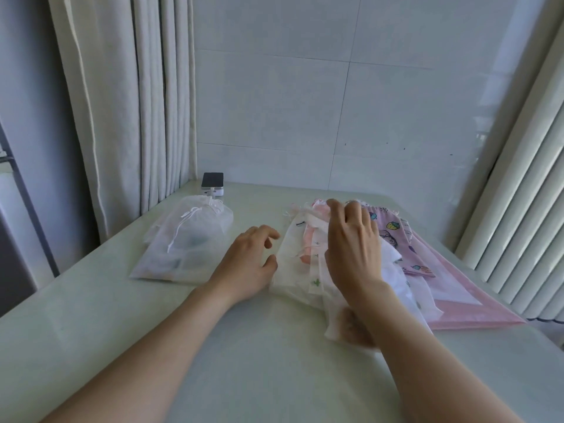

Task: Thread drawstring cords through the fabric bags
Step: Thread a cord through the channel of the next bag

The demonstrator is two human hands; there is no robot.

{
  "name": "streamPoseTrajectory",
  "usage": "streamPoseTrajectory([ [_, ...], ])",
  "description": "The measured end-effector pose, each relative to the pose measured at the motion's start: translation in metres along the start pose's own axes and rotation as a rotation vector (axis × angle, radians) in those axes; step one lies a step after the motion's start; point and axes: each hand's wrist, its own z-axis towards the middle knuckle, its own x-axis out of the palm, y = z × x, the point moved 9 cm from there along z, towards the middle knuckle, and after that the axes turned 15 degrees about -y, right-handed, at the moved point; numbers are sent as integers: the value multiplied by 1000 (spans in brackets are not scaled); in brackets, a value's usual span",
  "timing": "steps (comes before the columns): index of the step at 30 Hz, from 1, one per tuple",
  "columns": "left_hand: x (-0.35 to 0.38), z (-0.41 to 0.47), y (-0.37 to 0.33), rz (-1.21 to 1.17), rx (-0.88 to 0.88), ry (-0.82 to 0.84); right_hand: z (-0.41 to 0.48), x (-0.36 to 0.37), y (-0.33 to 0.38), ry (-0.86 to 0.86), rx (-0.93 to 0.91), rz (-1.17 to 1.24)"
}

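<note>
A loose heap of fabric bags (300, 264) lies right of centre on the pale table: white, pink and a purple printed one (393, 227). My right hand (354, 242) rests on top of the heap, fingers curled at its far end near the pink cloth. My left hand (250, 261) sits at the heap's left edge, fingers apart, thumb touching the white bag. A second stack of sheer white bags (186, 242) with white drawstring cords (195, 213) tied at their tops lies to the left, apart from both hands.
A pink plastic sleeve (476, 303) lies under the heap at the right. A phone on a small white stand (212, 184) sits at the table's far left corner. Curtains hang at left, vertical blinds at right, a tiled wall behind.
</note>
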Motion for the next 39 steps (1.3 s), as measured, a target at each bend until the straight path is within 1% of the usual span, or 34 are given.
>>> streamPoseTrajectory([
  [4, -11, 2, 9, -49, -97, -63, -2, -13, 18, -122, -10, 381],
  [7, -23, 6, 10, -33, -78, -140, -4, -20, 26, -174, 0, 539],
  [9, -34, 10, 8, 8, -37, -206, -7, -19, 26, -167, 16, 533],
  [10, -39, 11, 8, 6, -46, -232, -7, -16, 24, -147, 20, 489],
  [13, -51, 13, 10, -4, -85, -311, -12, 1, 16, -36, 34, 293],
  [16, -60, 16, 8, -5, -23, -392, -17, 14, 12, 90, 22, 191],
  [18, -59, 17, 7, 17, 19, -385, -22, 22, 12, 216, 31, 185],
  [20, -57, 16, 8, 95, 36, -358, -25, 24, 13, 291, 74, 275],
  [22, -57, 14, 10, 170, 37, -338, -23, 19, 18, 296, 93, 381],
  [24, -56, 13, 12, 206, 33, -316, -20, 10, 26, 266, 48, 438],
  [26, -53, 13, 13, 178, 24, -290, -17, 2, 31, 219, 6, 465],
  [30, -51, 15, 18, 41, -38, -271, -14, -7, 31, 107, -4, 508],
  [32, -51, 17, 18, 4, -35, -274, -13, -5, 27, 66, 31, 555],
  [34, -52, 17, 16, -9, -29, -283, -13, 1, 19, 52, 108, 590],
  [39, -59, 17, 20, -7, -66, -339, -16, 16, 2, 116, 288, 601],
])
